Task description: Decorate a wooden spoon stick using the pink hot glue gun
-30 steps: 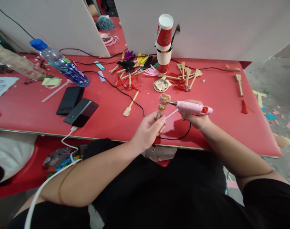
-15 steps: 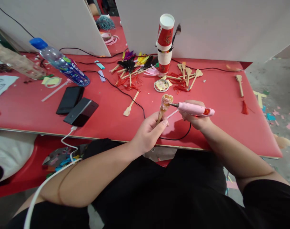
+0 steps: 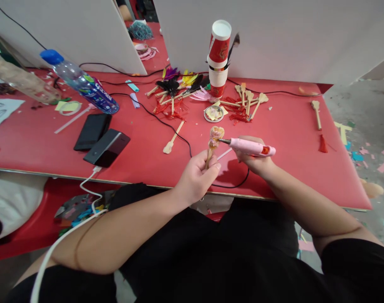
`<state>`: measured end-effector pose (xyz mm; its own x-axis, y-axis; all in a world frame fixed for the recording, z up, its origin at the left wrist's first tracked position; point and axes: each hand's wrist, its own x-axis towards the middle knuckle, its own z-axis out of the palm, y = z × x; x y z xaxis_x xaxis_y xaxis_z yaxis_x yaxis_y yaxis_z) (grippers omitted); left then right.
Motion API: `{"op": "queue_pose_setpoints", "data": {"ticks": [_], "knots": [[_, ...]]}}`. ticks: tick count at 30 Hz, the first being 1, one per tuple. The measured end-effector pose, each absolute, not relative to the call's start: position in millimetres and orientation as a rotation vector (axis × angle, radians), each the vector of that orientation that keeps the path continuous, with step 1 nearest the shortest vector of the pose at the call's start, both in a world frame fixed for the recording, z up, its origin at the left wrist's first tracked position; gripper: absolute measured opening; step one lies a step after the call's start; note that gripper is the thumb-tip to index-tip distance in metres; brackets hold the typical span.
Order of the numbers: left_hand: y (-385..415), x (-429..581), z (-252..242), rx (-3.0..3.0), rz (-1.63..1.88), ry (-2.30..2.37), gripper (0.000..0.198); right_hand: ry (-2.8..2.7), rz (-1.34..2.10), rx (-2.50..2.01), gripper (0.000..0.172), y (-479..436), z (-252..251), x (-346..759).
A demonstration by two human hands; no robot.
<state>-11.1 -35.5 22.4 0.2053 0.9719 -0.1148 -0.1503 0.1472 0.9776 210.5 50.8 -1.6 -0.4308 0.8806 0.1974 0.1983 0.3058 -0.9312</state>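
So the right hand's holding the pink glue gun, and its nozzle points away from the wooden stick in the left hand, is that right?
Not quite: the nozzle points toward the wooden stick, not away from it, as the head view shows. The right hand does hold the pink glue gun, and the left hand the stick.

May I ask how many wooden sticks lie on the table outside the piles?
2: a plain stick beyond the left hand, a tasselled stick at right; others may be hidden.
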Motion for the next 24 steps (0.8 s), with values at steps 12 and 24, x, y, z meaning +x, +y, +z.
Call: {"op": "queue_pose_setpoints", "data": {"ticks": [12,24], "knots": [[-40.2,-8.8,28.6,1.086,1.035,1.055,0.044,-1.768,1.284,-0.883,0.058,48.8,-7.2,202.7],[-42.2,-6.6,23.1,1.082,1.055,1.069,0.044,-1.754,1.393,-0.89,0.039,44.8,-6.8,202.5]]}}
